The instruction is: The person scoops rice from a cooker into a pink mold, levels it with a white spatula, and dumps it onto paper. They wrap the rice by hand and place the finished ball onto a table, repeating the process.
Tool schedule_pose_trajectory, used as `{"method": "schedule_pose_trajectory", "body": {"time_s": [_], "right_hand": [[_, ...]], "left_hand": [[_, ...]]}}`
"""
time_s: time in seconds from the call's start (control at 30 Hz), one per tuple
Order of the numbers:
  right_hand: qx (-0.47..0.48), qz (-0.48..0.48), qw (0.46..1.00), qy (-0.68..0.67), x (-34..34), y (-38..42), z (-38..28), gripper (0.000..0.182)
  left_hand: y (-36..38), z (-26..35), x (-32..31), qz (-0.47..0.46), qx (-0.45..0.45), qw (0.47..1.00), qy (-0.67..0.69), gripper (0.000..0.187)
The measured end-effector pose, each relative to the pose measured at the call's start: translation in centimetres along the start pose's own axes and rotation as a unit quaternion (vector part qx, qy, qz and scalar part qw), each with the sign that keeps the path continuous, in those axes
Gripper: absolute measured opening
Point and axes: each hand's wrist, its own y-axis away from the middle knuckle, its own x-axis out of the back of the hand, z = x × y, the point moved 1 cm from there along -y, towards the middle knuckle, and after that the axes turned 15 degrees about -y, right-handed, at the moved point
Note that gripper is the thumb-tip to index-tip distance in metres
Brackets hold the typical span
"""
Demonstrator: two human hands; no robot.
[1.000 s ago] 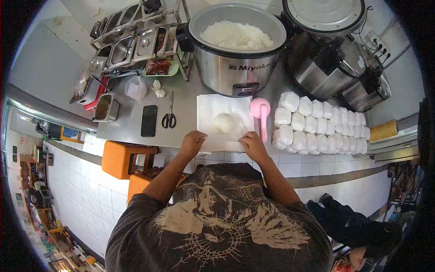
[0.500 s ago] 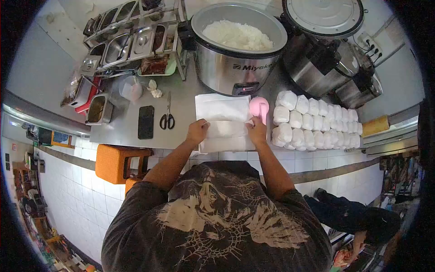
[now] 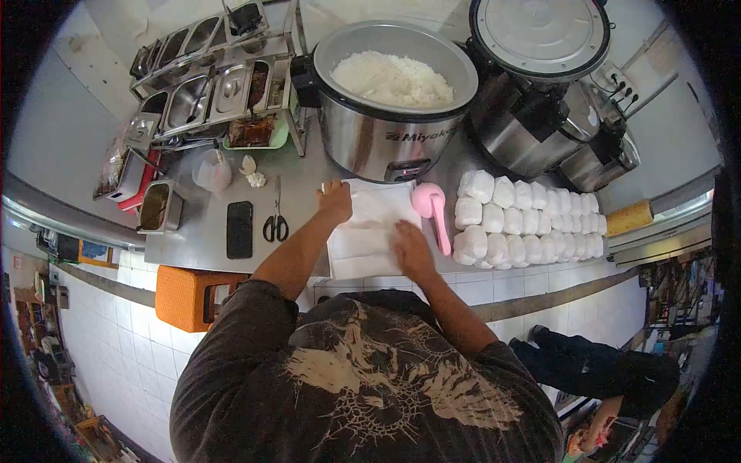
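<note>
A sheet of white wrapping paper [image 3: 369, 241] with creases lies on top of a stack of the same paper at the table's front edge. My left hand [image 3: 336, 202] is at the sheet's far left corner, its fingers bent over the edge there. Over the right half of the sheet is my right hand [image 3: 412, 251], slightly smeared by motion, fingers stretched out and holding nothing. Just right of the paper lies a pink scoop [image 3: 429, 202], its handle pointing toward me.
Behind the paper stands a large rice cooker [image 3: 394, 143] full of cooked rice [image 3: 394, 79]. Rows of white wrapped bundles [image 3: 525, 224] sit at right. Scissors [image 3: 276, 224], a phone [image 3: 239, 230] and food trays [image 3: 189, 100] are at left. Another person [image 3: 602, 370] is at lower right.
Both hands were pinching the paper's sides at mid-height. My left hand has moved up to the far corner; my right hand has let go and moved inward and nearer me.
</note>
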Motion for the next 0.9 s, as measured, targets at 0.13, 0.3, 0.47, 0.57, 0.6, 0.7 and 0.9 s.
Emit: {"method": "schedule_pose_trajectory", "body": {"time_s": [0.13,0.3,0.47,0.57,0.6,0.7,0.9], "right_hand": [[-0.079,0.095,0.984,0.127,2.6,-1.1,5.8,0.049],[-0.077,0.03,0.993,0.079,3.4,-5.1,4.3,0.048],[0.027,-0.184,0.979,0.08,0.0,-12.0,2.0,0.045],[0.108,-0.204,0.962,0.146,-1.9,-13.2,5.3,0.039],[0.039,-0.209,0.966,0.145,-1.7,-13.0,5.3,0.041],[-0.12,-0.231,0.948,0.181,0.9,-12.8,4.0,0.042],[-0.088,-0.25,0.884,0.385,6.3,-9.2,-0.9,0.032]], "left_hand": [[-0.6,-1.1,-0.3,-0.007,-0.066,0.998,0.02,0.038],[1.3,-2.5,0.9,0.105,-0.184,0.943,0.257,0.034],[4.7,-3.1,4.6,0.132,-0.24,0.924,0.267,0.039],[5.2,-3.4,3.9,0.116,-0.212,0.926,0.29,0.042],[5.4,-3.5,3.5,0.108,-0.196,0.927,0.3,0.043],[6.4,-3.9,3.1,0.125,-0.145,0.923,0.335,0.036],[8.7,-5.1,2.2,0.218,-0.179,0.923,0.262,0.011]]}}
